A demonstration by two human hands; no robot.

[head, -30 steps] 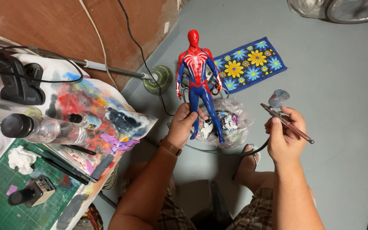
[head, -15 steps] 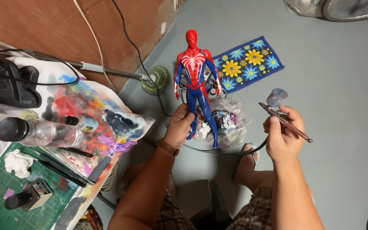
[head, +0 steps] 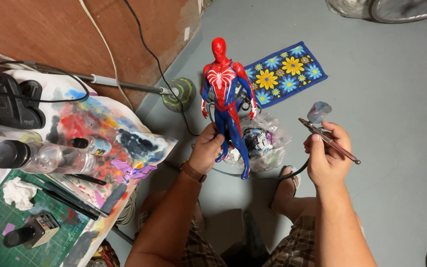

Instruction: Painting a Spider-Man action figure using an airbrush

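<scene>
My left hand (head: pixel 207 147) grips a red and blue action figure (head: pixel 227 94) by its lower legs and holds it upright above the grey floor. A white spider mark shows on the figure's chest. My right hand (head: pixel 327 160) holds a slim metal airbrush (head: pixel 329 141) with a small cup near its tip; the airbrush points away from the figure, about a hand's width to its right. A dark hose runs down from the airbrush toward my sandalled foot.
A paint-stained sheet (head: pixel 105 133) covers the table at left, with clear bottles (head: pixel 45 155), brushes and a green cutting mat (head: pixel 6 225). A blue flowered cloth (head: pixel 285 71) and a crumpled plastic bag (head: pixel 263 138) lie on the floor. Cables trail along the brown wall.
The figure and both hands keep the same pose; only the head view has shifted slightly. The airbrush stays in my right hand.
</scene>
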